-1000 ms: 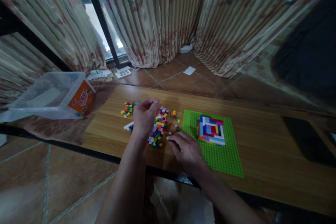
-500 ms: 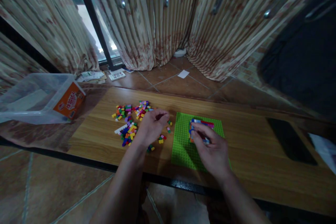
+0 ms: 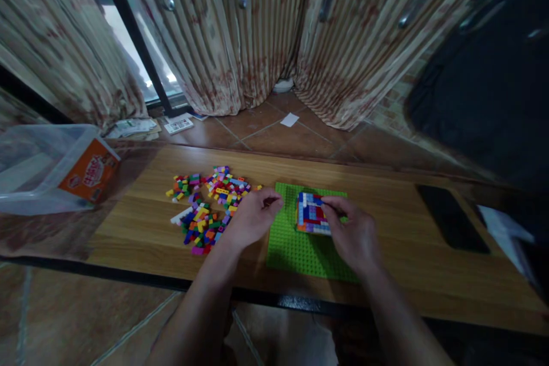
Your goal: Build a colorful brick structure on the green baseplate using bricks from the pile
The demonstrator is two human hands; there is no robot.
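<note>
A green baseplate (image 3: 285, 251) lies on the wooden table, bearing a block structure (image 3: 307, 211) of blue, white, red and orange bricks. My right hand (image 3: 351, 231) is at the structure's right side, thumb and fingertips pinched over its top; whatever they grip is too small to make out. Left of the structure, over the baseplate's left edge, my left hand (image 3: 255, 214) is closed in a pinch, its contents hidden. Loose coloured bricks (image 3: 201, 223) are spread beside and partly behind my left hand.
A clear plastic box (image 3: 47, 168) with an orange label stands at the far left. On the right of the table (image 3: 398, 229) lie a black flat object (image 3: 450, 218) and some white paper (image 3: 504, 234). Curtains hang behind.
The view has shifted, so the scene sits further left. My right hand has moved rightward off the structure's middle, uncovering more of its top. My left hand is nearer the baseplate.
</note>
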